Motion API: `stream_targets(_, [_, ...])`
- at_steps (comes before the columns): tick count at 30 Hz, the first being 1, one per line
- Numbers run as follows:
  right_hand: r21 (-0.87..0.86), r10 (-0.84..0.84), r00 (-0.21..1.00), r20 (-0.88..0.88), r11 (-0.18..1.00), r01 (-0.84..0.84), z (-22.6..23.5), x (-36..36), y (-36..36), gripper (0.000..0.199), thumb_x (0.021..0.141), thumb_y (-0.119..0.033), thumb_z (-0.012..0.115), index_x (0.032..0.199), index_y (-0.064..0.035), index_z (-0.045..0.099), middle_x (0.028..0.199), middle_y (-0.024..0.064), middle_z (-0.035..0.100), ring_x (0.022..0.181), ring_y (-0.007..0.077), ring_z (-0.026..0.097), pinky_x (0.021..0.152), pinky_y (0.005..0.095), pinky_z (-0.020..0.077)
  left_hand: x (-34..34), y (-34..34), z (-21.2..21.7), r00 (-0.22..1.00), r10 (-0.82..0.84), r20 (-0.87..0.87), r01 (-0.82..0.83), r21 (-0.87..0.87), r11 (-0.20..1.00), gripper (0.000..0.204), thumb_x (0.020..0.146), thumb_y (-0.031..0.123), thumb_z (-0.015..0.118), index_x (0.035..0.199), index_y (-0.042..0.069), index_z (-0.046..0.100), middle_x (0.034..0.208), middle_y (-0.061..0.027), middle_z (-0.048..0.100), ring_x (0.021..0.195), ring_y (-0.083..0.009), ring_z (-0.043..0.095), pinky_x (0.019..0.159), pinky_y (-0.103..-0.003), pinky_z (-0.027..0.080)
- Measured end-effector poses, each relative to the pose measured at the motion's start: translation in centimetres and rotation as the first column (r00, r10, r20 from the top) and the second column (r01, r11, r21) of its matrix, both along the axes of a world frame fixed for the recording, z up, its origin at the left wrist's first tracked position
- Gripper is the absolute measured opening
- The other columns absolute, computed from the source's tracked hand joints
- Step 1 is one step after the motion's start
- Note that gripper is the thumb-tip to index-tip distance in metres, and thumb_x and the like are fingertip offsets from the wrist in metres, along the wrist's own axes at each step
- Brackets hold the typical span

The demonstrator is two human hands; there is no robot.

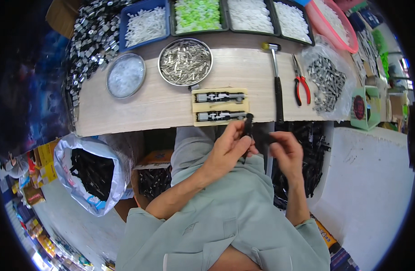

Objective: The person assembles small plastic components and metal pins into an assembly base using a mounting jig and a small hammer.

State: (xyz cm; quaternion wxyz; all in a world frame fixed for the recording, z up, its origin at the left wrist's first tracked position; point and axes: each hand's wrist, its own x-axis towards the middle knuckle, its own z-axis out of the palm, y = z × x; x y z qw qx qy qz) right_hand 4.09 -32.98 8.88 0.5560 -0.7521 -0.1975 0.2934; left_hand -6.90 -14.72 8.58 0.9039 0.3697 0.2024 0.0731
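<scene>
My left hand [227, 147] grips a slim black plastic part [248, 128], held upright just below the wooden table's front edge [139, 122]. My right hand [286, 151] is beside it, fingers curled around another small dark piece that I can barely see. Both hands hover over my lap. Right above them on the table lies a pale wooden jig [220, 106] with two black-and-metal assemblies set in its slots.
A round metal bowl of metal pins [185, 62] and a lidded round dish [125, 75] stand behind the jig. A hammer [276, 81] and red-handled pliers [301, 83] lie right. Trays of white and green parts [197, 14] line the back. Bags of black parts [92, 169] sit below.
</scene>
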Motion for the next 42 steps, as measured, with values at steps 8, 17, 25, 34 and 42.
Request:
stream_targets(8, [-0.098, 0.347, 0.806, 0.48, 0.934, -0.344, 1.1, -0.1, 8.9, 0.035, 0.082, 0.001, 0.074, 0.115, 0.0009, 0.064, 0.098, 0.0117, 0.066, 0.084, 0.0219, 0.066, 0.076, 0.0309, 0.0531, -3.1, 4.7, -0.6, 0.965, 0.227, -0.127, -0.201, 0.19, 0.961, 0.023, 0.097, 0.01, 0.066, 0.112, -0.001, 0.053, 0.086, -0.0043, 0.062, 0.062, -0.007, 0.056, 0.055, -0.021, 0.044])
stream_targets(17, [-0.242, 0.336, 0.587, 0.736, 0.941, -0.235, -0.9, 4.1, 13.3, 0.037, 0.081, -0.001, 0.074, 0.117, -0.0049, 0.067, 0.112, 0.0141, 0.061, 0.103, 0.0299, 0.06, 0.086, 0.0364, 0.0509, -6.5, 6.8, -0.3, 0.901, 0.391, -0.19, -0.404, -0.035, 0.914, 0.026, 0.099, 0.011, 0.063, 0.12, 0.001, 0.051, 0.087, -0.0067, 0.064, 0.063, -0.0138, 0.061, 0.053, -0.024, 0.047])
stream_targets(25, [-0.319, 0.399, 0.501, 0.768, 0.916, -0.242, -0.5, 4.1, 14.2, 0.04, 0.081, -0.005, 0.075, 0.119, -0.0053, 0.067, 0.111, 0.014, 0.061, 0.103, 0.03, 0.06, 0.089, 0.0363, 0.0499, -6.7, 6.8, 0.3, 0.959, 0.276, -0.065, -0.28, -0.355, 0.892, 0.043, 0.106, 0.027, 0.044, 0.135, -0.004, 0.05, 0.104, -0.012, 0.06, 0.075, -0.0166, 0.053, 0.064, -0.026, 0.042])
stream_targets(34, [-0.074, 0.459, 0.718, 0.523, 0.864, -0.498, 1.5, -0.7, 10.2, 0.037, 0.077, -0.001, 0.078, 0.113, -0.0026, 0.067, 0.113, 0.013, 0.061, 0.099, 0.0288, 0.063, 0.083, 0.0365, 0.0533, -4.7, 5.8, 1.0, 0.996, -0.068, -0.051, 0.073, 0.93, 0.361, 0.086, 0.076, -0.002, 0.076, 0.151, 0.0, 0.035, 0.118, -0.0192, 0.056, 0.102, -0.0371, 0.061, 0.086, -0.041, 0.053])
stream_targets(42, [-0.174, 0.569, 0.589, 0.574, 0.788, -0.591, 1.5, -0.2, 9.5, 0.037, 0.072, -0.004, 0.078, 0.108, -0.0065, 0.07, 0.1, 0.0111, 0.062, 0.092, 0.0296, 0.059, 0.081, 0.0379, 0.05, -4.1, 6.0, 0.8, 0.985, -0.16, 0.055, -0.034, 0.99, 0.134, 0.087, 0.072, 0.004, 0.082, 0.147, 0.001, 0.04, 0.133, -0.0183, 0.053, 0.103, -0.034, 0.063, 0.082, -0.039, 0.056])
